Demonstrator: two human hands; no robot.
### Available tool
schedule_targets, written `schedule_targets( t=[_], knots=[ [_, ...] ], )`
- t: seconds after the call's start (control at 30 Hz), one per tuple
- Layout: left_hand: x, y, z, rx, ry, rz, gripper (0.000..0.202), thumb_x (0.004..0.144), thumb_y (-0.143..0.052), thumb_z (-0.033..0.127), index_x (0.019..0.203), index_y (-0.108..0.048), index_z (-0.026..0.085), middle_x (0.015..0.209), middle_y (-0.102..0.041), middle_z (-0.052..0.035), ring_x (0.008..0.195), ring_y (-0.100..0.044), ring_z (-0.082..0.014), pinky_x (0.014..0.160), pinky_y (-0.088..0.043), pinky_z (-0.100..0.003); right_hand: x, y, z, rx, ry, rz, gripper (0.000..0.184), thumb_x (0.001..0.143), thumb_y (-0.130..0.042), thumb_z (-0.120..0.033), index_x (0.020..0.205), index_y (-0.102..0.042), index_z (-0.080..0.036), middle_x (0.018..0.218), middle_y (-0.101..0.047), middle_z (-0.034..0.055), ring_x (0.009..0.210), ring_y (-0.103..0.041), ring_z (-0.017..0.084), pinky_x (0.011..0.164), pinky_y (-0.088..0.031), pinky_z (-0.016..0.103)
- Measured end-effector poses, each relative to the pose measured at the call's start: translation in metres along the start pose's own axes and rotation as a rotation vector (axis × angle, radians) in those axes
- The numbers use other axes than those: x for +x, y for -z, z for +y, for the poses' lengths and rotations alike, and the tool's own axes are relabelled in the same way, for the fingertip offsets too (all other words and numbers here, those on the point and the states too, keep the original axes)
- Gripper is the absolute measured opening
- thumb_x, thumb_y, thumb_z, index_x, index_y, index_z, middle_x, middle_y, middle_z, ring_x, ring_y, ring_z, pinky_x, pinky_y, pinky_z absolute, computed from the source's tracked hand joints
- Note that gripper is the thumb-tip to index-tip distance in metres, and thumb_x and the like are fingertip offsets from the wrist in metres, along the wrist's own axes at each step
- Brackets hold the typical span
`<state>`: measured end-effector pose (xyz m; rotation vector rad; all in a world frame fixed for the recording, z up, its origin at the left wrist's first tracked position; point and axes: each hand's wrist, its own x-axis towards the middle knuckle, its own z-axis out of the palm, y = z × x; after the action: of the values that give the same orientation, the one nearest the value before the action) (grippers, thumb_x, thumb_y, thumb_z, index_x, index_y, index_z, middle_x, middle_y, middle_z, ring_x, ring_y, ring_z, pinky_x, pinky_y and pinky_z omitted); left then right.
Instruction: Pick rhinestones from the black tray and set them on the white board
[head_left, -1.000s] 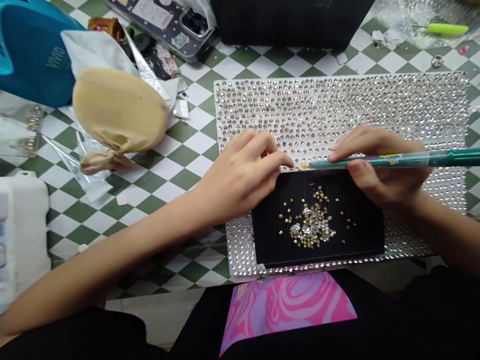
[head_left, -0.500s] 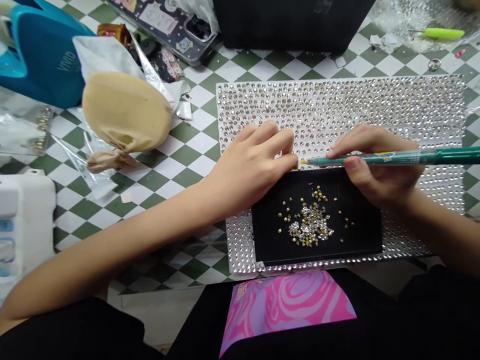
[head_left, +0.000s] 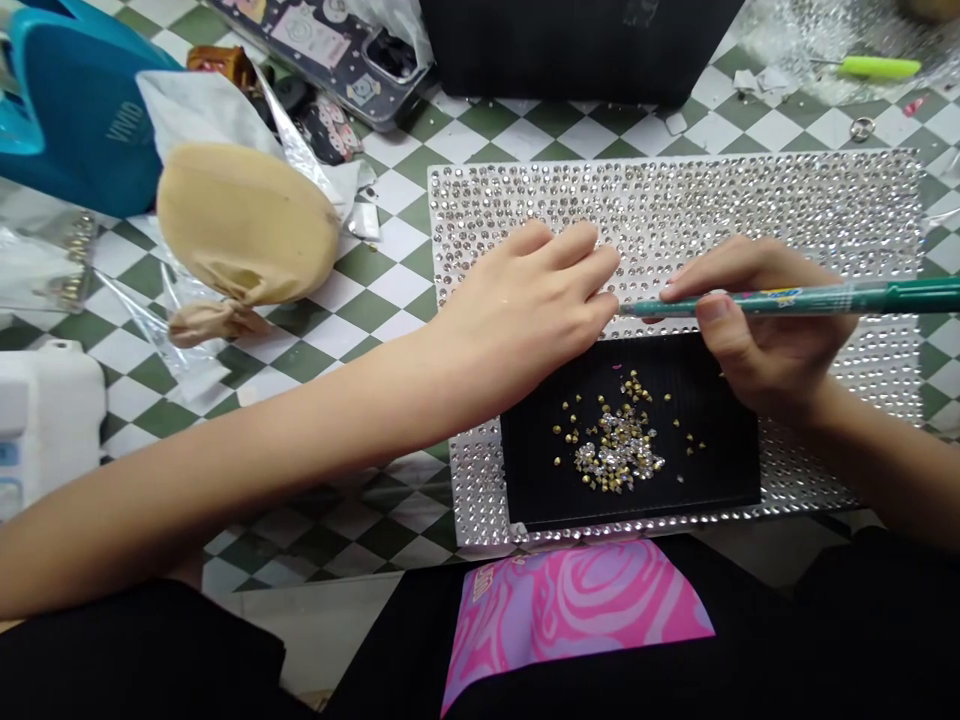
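My right hand (head_left: pixel 780 330) grips a slim green pen (head_left: pixel 810 299) that lies almost level and points left. Its tip meets the fingertips of my left hand (head_left: pixel 547 290), which is closed with its fingers curled down over the sheet. Whatever those fingers hold, if anything, is hidden. Beneath both hands lies a white sheet (head_left: pixel 480 490) set with rows of clear rhinestones. On it rests a black tray (head_left: pixel 712 480), just below the pen, bearing a heap of loose gold-backed rhinestones (head_left: pixel 619 450).
A tied beige pouch (head_left: pixel 247 225) sits left of the sheet, near a blue holder (head_left: pixel 82 110). Behind are a phone in a patterned case (head_left: pixel 330 55) and a black box (head_left: pixel 577 50). A lime-handled tool (head_left: pixel 877 67) lies far right; a white device (head_left: pixel 52 420) stands left.
My left hand has shifted right and slightly away from me. The pen tip has risen a little; the gold stone seen at it before no longer shows.
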<state>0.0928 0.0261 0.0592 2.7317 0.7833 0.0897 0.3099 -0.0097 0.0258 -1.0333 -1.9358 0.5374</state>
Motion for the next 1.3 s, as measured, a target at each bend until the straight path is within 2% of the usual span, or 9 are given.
schedule_targets(
  t=[0.13,0.3,0.4,0.5,0.6,0.77,0.93,1.1,1.3],
  knots=[
    [0.003,-0.001,0.005,0.131,-0.015,-0.016,0.037,0.092,-0.025,0.009,0.087,-0.061,0.011,0.095,-0.057,-0.0095,0.116,-0.054,-0.0277,0.091,-0.049,-0.045,0.001,0.0,-0.001,-0.004,0.005,0.021,0.007,0.085,-0.059,-0.018,0.087,-0.065,-0.018,0.076,-0.066,0.0026,0.067,-0.059,0.01,0.063,-0.045,0.027],
    [0.005,-0.002,0.004,0.121,-0.033,-0.014,0.035,0.09,-0.028,0.008,0.089,-0.062,0.012,0.095,-0.057,-0.01,0.113,-0.054,-0.0282,0.089,-0.05,-0.048,0.003,-0.001,-0.004,-0.044,0.027,0.069,0.009,0.087,-0.056,-0.02,0.086,-0.065,-0.018,0.074,-0.067,0.002,0.067,-0.061,0.01,0.061,-0.047,0.026],
    [0.006,-0.003,0.0,0.173,-0.078,-0.02,0.033,0.09,-0.029,0.009,0.091,-0.062,0.012,0.094,-0.057,-0.0104,0.112,-0.054,-0.0276,0.086,-0.05,-0.045,0.004,-0.002,-0.004,-0.023,0.02,0.088,0.009,0.087,-0.056,-0.019,0.086,-0.065,-0.019,0.074,-0.067,0.0014,0.069,-0.063,0.011,0.061,-0.048,0.025],
    [0.007,-0.003,-0.006,0.207,-0.139,-0.079,0.028,0.092,-0.032,0.013,0.094,-0.06,0.013,0.092,-0.057,-0.0096,0.111,-0.053,-0.0268,0.083,-0.048,-0.039,0.004,-0.002,-0.004,-0.013,0.034,0.092,0.008,0.086,-0.057,-0.018,0.086,-0.066,-0.019,0.073,-0.067,0.0015,0.069,-0.062,0.011,0.061,-0.047,0.025],
    [0.007,-0.003,-0.011,0.178,-0.167,-0.128,0.023,0.093,-0.036,0.016,0.101,-0.057,0.014,0.094,-0.058,-0.008,0.106,-0.053,-0.0246,0.081,-0.044,-0.036,0.004,-0.001,-0.002,-0.036,0.035,0.081,0.008,0.087,-0.057,-0.02,0.086,-0.065,-0.019,0.073,-0.067,0.0016,0.068,-0.062,0.011,0.062,-0.048,0.026],
    [0.003,0.003,-0.014,0.104,-0.196,-0.103,0.018,0.091,-0.04,0.014,0.103,-0.054,0.016,0.096,-0.06,-0.0066,0.094,-0.052,-0.0198,0.079,-0.04,-0.032,0.004,-0.001,-0.003,-0.049,0.035,0.122,0.01,0.087,-0.056,-0.02,0.084,-0.065,-0.019,0.074,-0.067,0.0015,0.068,-0.061,0.01,0.061,-0.048,0.025],
    [-0.003,0.009,0.001,0.093,-0.218,-0.135,0.016,0.09,-0.042,0.013,0.102,-0.054,0.013,0.094,-0.061,-0.007,0.088,-0.051,-0.0182,0.072,-0.038,-0.03,0.004,-0.001,-0.004,-0.06,0.008,0.129,0.011,0.087,-0.056,-0.021,0.084,-0.066,-0.019,0.075,-0.067,0.0017,0.068,-0.062,0.01,0.061,-0.048,0.025],
    [-0.009,0.008,0.012,0.0,-0.266,-0.131,0.017,0.086,-0.047,0.006,0.094,-0.058,0.017,0.092,-0.061,-0.0049,0.084,-0.051,-0.0166,0.072,-0.037,-0.029,0.003,-0.001,-0.003,-0.048,0.033,0.119,0.01,0.087,-0.057,-0.02,0.085,-0.066,-0.019,0.073,-0.066,0.0014,0.065,-0.06,0.01,0.059,-0.046,0.025],
    [-0.011,0.021,0.002,-0.151,-0.237,-0.25,0.011,0.086,-0.055,0.012,0.091,-0.059,0.02,0.085,-0.059,-0.0012,0.073,-0.051,-0.0118,0.059,-0.032,-0.026,0.001,0.0,-0.008,-0.068,-0.042,0.092,0.012,0.089,-0.054,-0.025,0.088,-0.066,-0.026,0.076,-0.066,-0.0002,0.068,-0.06,0.013,0.06,-0.048,0.029]
  ],
)
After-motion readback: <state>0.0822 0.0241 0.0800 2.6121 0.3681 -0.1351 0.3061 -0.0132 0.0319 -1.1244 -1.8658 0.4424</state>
